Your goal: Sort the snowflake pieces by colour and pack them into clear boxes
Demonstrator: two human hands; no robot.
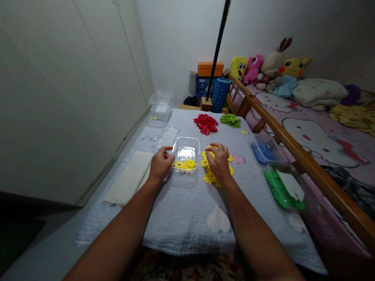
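Note:
A clear plastic container stands on the cloth-covered table in front of me, with several yellow snowflake-shaped building discs lying at its near end. My left hand grips the container's left side, thumb and fingertips at the rim. To the right of the container, my right hand is over a loose pile of yellow discs. Its thumb and forefinger are curved and a little apart, with yellow showing between them. The hand covers part of the pile, and its lower fingers are hidden.
Piles of red pieces and light green pieces lie at the back. On the right are containers of blue pieces and green pieces. A folded cream cloth, a clear lid and stacked clear containers are left.

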